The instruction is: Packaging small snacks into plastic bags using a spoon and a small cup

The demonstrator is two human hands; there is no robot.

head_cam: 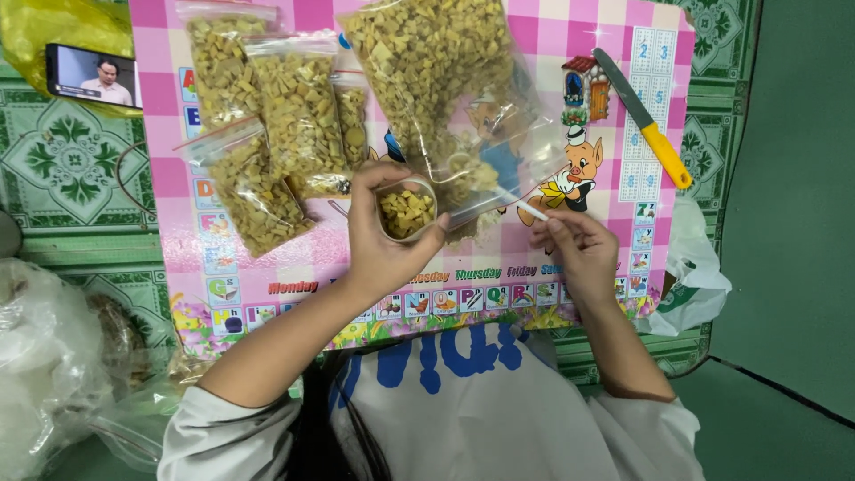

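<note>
Hands work over a pink children's alphabet mat [267,285] laid on a green patterned floor [62,160]. At the middle of the view, the left hand [378,245] curls around a small clear cup [407,212], thumb and fingers wrapped about its wall; the cup is filled with yellowish diced pieces. Just toward 3 o'clock from the cup, the right hand [579,254] pinches the lower edge of a large clear plastic bag [445,80], fingertips pressed together on the white strip at its mouth. That bag, packed with the same yellowish chunks, stretches from the cup's rim up toward 12 o'clock, its open end resting just above and beside the cup. Toward 10 and 11 o'clock of the cup lie several smaller sealed bags [276,116] of the same diced pieces, overlapping one another on the mat. A knife with a yellow handle [643,120] lies at 2 o'clock, well apart from both hands, slanting across the mat's number grid. At the far 10 o'clock corner a phone [93,76] with a lit screen leans on a yellow plastic bag [53,27]. Crumpled clear plastic [44,356] sits at 8 o'clock, and a white bag [695,276] pokes out from under the mat at 3 o'clock.
</note>
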